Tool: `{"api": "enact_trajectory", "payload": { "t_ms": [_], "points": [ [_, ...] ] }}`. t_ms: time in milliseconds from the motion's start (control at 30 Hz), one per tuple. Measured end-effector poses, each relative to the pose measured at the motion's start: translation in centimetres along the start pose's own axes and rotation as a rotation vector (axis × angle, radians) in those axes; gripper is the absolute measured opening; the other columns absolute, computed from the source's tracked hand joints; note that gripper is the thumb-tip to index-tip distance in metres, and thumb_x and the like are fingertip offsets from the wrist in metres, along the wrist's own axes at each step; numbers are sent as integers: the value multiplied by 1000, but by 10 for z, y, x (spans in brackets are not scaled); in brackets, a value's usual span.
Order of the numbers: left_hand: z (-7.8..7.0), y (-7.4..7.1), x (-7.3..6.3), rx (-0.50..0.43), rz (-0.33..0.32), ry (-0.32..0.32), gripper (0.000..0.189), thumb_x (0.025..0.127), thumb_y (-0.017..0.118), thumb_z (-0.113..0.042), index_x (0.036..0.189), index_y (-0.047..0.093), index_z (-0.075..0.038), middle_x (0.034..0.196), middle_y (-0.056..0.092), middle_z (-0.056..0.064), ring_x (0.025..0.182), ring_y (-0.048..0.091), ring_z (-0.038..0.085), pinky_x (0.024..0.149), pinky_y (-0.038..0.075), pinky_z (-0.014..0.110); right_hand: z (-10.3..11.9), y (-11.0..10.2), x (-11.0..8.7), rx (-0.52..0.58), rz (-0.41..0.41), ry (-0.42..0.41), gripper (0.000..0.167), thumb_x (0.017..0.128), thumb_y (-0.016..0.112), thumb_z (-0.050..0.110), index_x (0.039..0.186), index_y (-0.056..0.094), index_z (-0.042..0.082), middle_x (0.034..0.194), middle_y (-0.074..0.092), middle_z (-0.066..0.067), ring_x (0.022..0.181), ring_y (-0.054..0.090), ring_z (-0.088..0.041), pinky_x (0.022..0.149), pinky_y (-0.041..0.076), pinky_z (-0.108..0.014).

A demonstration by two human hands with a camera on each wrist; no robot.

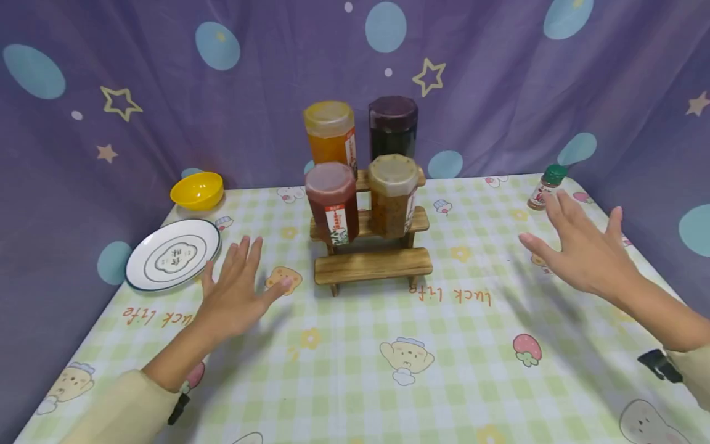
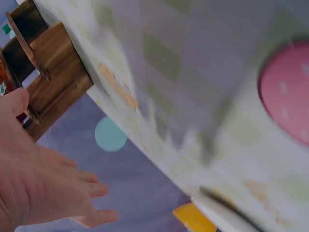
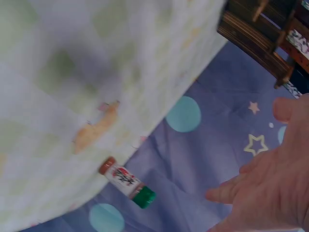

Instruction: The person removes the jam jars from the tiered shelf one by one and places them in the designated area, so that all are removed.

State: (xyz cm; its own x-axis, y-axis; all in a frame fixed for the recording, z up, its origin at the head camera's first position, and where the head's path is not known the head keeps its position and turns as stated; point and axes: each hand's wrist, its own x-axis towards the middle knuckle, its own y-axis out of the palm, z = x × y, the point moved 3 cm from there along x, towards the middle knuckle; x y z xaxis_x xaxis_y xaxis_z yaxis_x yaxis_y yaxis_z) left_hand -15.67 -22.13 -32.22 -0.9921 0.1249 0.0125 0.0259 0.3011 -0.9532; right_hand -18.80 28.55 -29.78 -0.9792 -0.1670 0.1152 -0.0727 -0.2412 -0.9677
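My left hand [image 1: 233,302] hovers over the checked cloth with its fingers spread and nothing in it, close to the white plate [image 1: 141,262] with a dark rim. On the other side my right hand [image 1: 588,253] is also spread and holds nothing; its fingertips overlap the small green-capped spice bottle [image 1: 546,188] in the head view. Between the hands stands a stepped wooden rack [image 1: 371,265]. Its middle step bears a red jar [image 1: 333,203] and a brown jar with a pale lid [image 1: 394,197]. Behind them, higher up, are an orange jar [image 1: 330,132] and a dark purple jar [image 1: 392,126].
A yellow bowl [image 1: 198,192] sits at the back left, behind the plate. The rack's lowest step bears no jar. A purple curtain [image 1: 266,92] with stars and dots hangs along the back and sides of the table [image 1: 355,370].
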Motion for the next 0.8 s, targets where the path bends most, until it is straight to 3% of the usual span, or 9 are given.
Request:
{"api": "enact_trajectory", "payload": {
  "t_ms": [67, 133, 167, 233, 300, 400, 500, 600, 800],
  "points": [
    [-4, 1, 2, -40, -26, 13, 96, 91, 44, -68, 155, 4, -9, 160, 1, 15, 146, 2, 38, 109, -9, 67, 3, -7, 4, 16, -26, 12, 82, 98, 37, 57, 155, -3, 13, 155, 12, -26, 136, 22, -50, 106, -18, -68],
    [-8, 3, 4, -89, -56, 30, 94, 90, 50, -65, 154, 14, -8, 159, 13, 17, 144, 13, 38, 111, -1, 64, 6, -13, 8, 37, -47, 31, 83, 97, 39, 59, 155, -1, 15, 148, 28, -32, 124, 38, -54, 106, 11, -72],
    [-10, 4, 5, -114, -67, 42, 92, 89, 53, -64, 153, 19, -7, 158, 18, 17, 143, 17, 39, 111, 4, 64, 8, -16, 10, 53, -48, 41, 83, 97, 39, 59, 156, -1, 16, 145, 33, -33, 119, 42, -56, 99, 23, -72],
    [-13, 6, 7, -166, -71, 59, 89, 89, 56, -62, 151, 26, -6, 155, 26, 18, 141, 23, 39, 111, 11, 62, 10, -19, 13, 77, -53, 54, 83, 96, 40, 60, 156, 2, 17, 140, 38, -35, 114, 43, -58, 81, 35, -71],
    [-15, 9, 9, -216, -59, 59, 88, 88, 57, -62, 150, 30, -7, 153, 31, 18, 139, 28, 40, 111, 16, 61, 13, -21, 17, 104, -53, 58, 84, 96, 41, 60, 156, 3, 16, 139, 38, -35, 115, 42, -57, 74, 36, -71],
    [-18, 13, 10, -290, -31, 47, 86, 87, 58, -62, 149, 33, -8, 150, 37, 18, 136, 32, 40, 110, 25, 60, 16, -23, 22, 139, -63, 44, 83, 96, 42, 58, 155, 7, 12, 140, 39, -33, 123, 35, -56, 84, 31, -74],
    [-21, 16, 11, -364, -8, 44, 83, 87, 61, -59, 148, 36, -9, 147, 42, 17, 134, 36, 39, 106, 33, 59, 20, -26, 26, 186, -102, -1, 79, 98, 45, 53, 154, 14, 8, 133, 45, -31, 119, 41, -50, 87, 33, -69],
    [-26, 20, 12, -480, 19, 48, 77, 88, 67, -49, 146, 38, -8, 145, 44, 17, 130, 43, 37, 104, 40, 54, 25, -28, 31, 276, -116, -44, 72, 99, 48, 47, 153, 20, 8, 135, 44, -28, 116, 45, -47, 87, 36, -65],
    [-34, 29, 16, -772, 90, -26, 70, 89, 71, -29, 145, 38, -4, 140, 49, 21, 120, 53, 35, 95, 51, 40, 34, -33, 46, 537, -5, -17, 70, 99, 50, 44, 155, 16, 19, 154, 29, -17, 132, 38, -41, 97, 36, -63]
  ]
}}
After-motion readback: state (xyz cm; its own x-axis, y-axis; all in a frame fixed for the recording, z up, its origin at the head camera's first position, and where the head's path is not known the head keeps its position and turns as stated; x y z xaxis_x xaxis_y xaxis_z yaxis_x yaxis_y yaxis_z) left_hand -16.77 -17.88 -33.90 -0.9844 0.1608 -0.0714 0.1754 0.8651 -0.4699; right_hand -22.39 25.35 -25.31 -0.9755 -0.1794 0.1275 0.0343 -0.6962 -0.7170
